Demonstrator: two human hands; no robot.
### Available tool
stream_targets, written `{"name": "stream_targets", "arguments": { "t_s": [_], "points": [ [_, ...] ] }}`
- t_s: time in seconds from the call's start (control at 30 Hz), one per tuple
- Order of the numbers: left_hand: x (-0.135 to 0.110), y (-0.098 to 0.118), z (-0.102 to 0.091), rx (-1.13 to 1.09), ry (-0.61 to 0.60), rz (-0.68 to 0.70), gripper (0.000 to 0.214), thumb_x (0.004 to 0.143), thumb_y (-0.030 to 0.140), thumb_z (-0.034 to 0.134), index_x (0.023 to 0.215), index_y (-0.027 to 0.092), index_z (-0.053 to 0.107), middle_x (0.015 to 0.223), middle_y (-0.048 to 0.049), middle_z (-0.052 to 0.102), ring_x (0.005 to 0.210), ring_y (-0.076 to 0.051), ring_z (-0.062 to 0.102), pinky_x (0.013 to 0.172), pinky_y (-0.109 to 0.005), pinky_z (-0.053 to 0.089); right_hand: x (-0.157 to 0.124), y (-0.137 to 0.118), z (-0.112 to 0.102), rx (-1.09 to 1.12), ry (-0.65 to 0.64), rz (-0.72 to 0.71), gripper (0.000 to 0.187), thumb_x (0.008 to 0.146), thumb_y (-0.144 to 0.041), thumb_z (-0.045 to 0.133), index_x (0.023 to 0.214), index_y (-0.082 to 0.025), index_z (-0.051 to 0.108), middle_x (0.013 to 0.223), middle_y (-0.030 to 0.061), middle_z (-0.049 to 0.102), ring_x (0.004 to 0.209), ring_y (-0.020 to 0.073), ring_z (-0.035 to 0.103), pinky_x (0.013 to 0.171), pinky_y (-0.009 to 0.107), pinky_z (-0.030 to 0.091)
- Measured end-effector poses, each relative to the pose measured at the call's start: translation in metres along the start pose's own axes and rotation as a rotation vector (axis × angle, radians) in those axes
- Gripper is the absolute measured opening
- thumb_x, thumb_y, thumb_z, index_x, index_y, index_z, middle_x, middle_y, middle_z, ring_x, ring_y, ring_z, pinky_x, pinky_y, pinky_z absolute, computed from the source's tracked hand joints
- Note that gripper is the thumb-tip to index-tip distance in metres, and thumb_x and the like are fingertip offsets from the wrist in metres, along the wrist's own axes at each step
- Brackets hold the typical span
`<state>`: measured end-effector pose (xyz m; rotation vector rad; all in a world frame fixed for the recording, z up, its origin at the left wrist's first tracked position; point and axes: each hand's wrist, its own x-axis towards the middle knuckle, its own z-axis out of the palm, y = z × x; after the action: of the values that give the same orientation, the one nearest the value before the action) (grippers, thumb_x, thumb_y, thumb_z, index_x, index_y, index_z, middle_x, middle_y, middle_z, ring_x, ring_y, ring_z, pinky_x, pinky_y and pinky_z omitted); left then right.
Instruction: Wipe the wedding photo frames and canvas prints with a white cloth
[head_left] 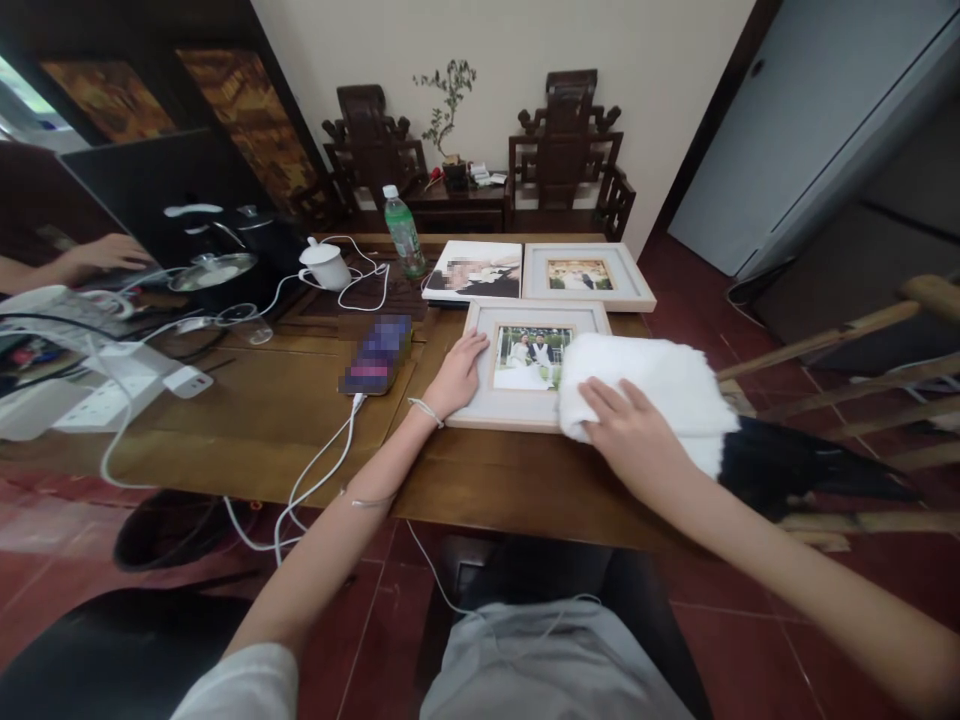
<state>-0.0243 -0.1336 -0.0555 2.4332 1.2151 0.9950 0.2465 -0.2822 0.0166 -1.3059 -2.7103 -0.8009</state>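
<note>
A pale wooden picture frame (480, 397) with a photo of two people lies flat on the wooden table. My left hand (457, 372) rests on its left edge, fingers laid along the border. A folded white towel (652, 375) covers the frame's right side and hangs past it. My right hand (626, 425) is on the towel, fingers bent over its near left part and pressing into it. Behind these lie a second framed photo (581, 275) and a photo panel (474, 270), side by side.
Left of the frame lies a phone (379, 355) with a charging cable. Beyond are a green-labelled bottle (403, 235), a white lidded cup (326, 265) and a power strip (124, 385). Another person's hand (112, 255) is by a laptop (172, 190). A bamboo rack (840, 345) stands right.
</note>
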Motion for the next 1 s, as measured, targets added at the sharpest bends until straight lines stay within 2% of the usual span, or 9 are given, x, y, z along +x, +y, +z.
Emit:
{"name": "stream_targets", "arguments": {
  "t_s": [0.1,0.2,0.47,0.57,0.67,0.77,0.9,1.0],
  "points": [
    [0.000,0.000,0.001,0.010,0.008,-0.001,0.048,0.086,0.002,0.040,0.127,0.014,0.061,0.140,-0.0136,0.059,0.142,-0.027,0.043,0.120,-0.053,0.034,-0.019,0.020,-0.003,-0.028,-0.031,0.000,0.020,0.083,-0.004,0.061,0.086,-0.014,0.079,0.130,0.0186,0.066,0.121,0.0343,0.060,0.098,0.051,0.046],
    [0.001,0.000,0.002,0.018,0.014,-0.004,0.046,0.086,0.003,0.040,0.126,0.012,0.062,0.139,-0.0150,0.060,0.142,-0.027,0.043,0.120,-0.052,0.034,-0.013,0.020,-0.003,-0.012,-0.030,-0.019,0.020,0.084,-0.005,0.061,0.084,-0.015,0.079,0.128,0.0187,0.067,0.121,0.0338,0.060,0.100,0.052,0.045],
    [0.001,0.004,-0.001,0.043,-0.006,-0.014,0.044,0.089,0.010,0.041,0.128,0.015,0.060,0.139,-0.0118,0.060,0.142,-0.027,0.042,0.120,-0.054,0.033,0.072,-0.041,0.001,0.176,0.022,-0.109,0.023,0.090,-0.011,0.056,0.088,-0.014,0.078,0.129,0.0212,0.065,0.119,0.0306,0.060,0.103,0.050,0.044],
    [0.000,0.005,-0.003,0.031,-0.035,-0.010,0.045,0.089,0.010,0.041,0.130,0.015,0.059,0.142,-0.0127,0.057,0.143,-0.028,0.040,0.120,-0.053,0.032,0.084,-0.053,0.002,0.202,0.037,-0.117,0.025,0.092,-0.012,0.054,0.092,-0.014,0.078,0.131,0.0203,0.064,0.121,0.0300,0.060,0.104,0.049,0.044],
    [-0.001,0.003,-0.003,0.027,-0.043,-0.004,0.047,0.087,0.008,0.040,0.131,0.013,0.058,0.143,-0.0157,0.056,0.144,-0.029,0.039,0.121,-0.055,0.030,0.067,-0.047,0.004,0.159,0.069,-0.074,0.024,0.091,-0.011,0.054,0.094,-0.014,0.078,0.133,0.0186,0.064,0.124,0.0308,0.058,0.106,0.050,0.043],
    [-0.002,0.000,-0.002,0.035,-0.032,0.013,0.052,0.084,0.005,0.041,0.132,0.014,0.057,0.143,-0.0146,0.055,0.144,-0.028,0.039,0.121,-0.056,0.030,0.031,-0.024,0.005,0.077,0.073,-0.017,0.020,0.088,-0.010,0.059,0.089,-0.013,0.079,0.130,0.0185,0.066,0.124,0.0330,0.058,0.106,0.051,0.042],
    [-0.003,-0.002,-0.001,0.044,-0.034,0.031,0.058,0.080,0.002,0.042,0.134,0.015,0.056,0.144,-0.0136,0.055,0.144,-0.028,0.039,0.121,-0.056,0.030,-0.012,0.013,0.001,0.017,-0.011,0.027,0.020,0.083,-0.006,0.062,0.084,-0.016,0.079,0.130,0.0171,0.066,0.125,0.0343,0.057,0.103,0.051,0.042],
    [-0.002,-0.001,-0.001,0.064,-0.048,0.028,0.057,0.079,0.001,0.041,0.132,0.012,0.057,0.144,-0.0151,0.054,0.144,-0.030,0.038,0.121,-0.056,0.030,-0.022,0.031,0.000,0.002,-0.072,0.024,0.025,0.081,-0.002,0.060,0.084,-0.018,0.079,0.134,0.0130,0.064,0.127,0.0339,0.055,0.103,0.051,0.041]
  ]
}}
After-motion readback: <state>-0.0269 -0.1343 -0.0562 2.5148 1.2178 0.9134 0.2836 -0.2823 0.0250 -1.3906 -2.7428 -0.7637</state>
